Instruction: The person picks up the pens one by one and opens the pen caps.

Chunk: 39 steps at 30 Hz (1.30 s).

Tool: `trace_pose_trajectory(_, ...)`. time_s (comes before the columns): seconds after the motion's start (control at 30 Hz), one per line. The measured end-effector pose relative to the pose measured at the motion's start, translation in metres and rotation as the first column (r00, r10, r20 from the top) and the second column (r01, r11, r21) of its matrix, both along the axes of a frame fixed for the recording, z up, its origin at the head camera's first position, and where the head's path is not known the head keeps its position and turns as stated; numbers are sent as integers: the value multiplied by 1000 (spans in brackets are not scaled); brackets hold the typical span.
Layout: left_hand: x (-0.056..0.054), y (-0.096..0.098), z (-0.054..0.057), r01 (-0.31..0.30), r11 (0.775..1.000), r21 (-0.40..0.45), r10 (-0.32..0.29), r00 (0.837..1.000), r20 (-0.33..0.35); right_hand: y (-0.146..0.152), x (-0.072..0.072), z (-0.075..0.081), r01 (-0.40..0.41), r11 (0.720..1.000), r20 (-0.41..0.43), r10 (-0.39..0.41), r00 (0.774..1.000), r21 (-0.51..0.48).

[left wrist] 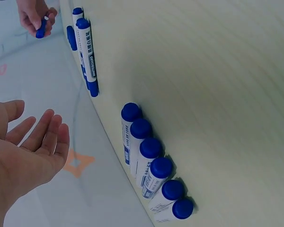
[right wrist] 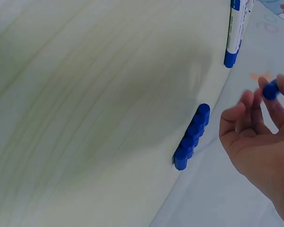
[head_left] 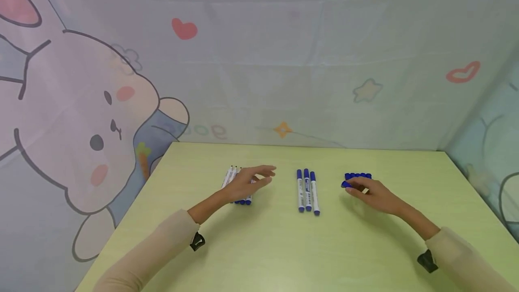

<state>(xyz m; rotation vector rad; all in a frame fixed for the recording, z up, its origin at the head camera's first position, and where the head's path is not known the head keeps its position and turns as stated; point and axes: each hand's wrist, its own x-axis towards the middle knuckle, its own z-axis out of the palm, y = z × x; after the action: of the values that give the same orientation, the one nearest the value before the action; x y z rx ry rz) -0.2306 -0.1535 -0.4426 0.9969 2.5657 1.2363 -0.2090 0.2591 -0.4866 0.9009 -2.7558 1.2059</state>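
Note:
My right hand point(head_left: 375, 195) pinches a blue marker cap point(head_left: 346, 184) between thumb and fingertips; the right wrist view shows this cap point(right wrist: 270, 90) too. Beside that hand, several blue caps point(right wrist: 191, 137) stand in a tight row on the table. My left hand point(head_left: 246, 184) holds nothing, its fingers loosely extended over a group of uncapped whiteboard markers point(head_left: 228, 178). These markers point(left wrist: 151, 175) lie side by side with blue ends toward me, partly hidden by the hand in the head view. Between both hands lie three capped whiteboard markers point(head_left: 308, 193), caps pointing away from me.
A pale yellow-green table point(head_left: 284, 256) carries everything. Behind it hangs a printed cloth backdrop point(head_left: 259, 80) with hearts and a large rabbit, continuing down both sides. Black wrist devices point(head_left: 197, 241) show under the beige sleeves point(head_left: 162, 242).

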Motion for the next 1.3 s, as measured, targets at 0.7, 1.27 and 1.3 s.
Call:
trace_pose_trajectory(0.7, 5, 4, -9, -1, 1000, -27, 1, 1000, 5, 46, -22, -4, 371, 929, 149, -365, 919, -14)
trace_pose_trajectory(1.27, 11, 9, -19, 30, 999, -33, -27, 996, 90, 63, -40, -18, 375, 893, 125, -413, 902, 249)
trace_pose_trajectory(1.3, 12, 9, -19, 28, 999, -35, -25, 995, 98, 64, -42, -20, 372, 889, 119, -414, 903, 267)
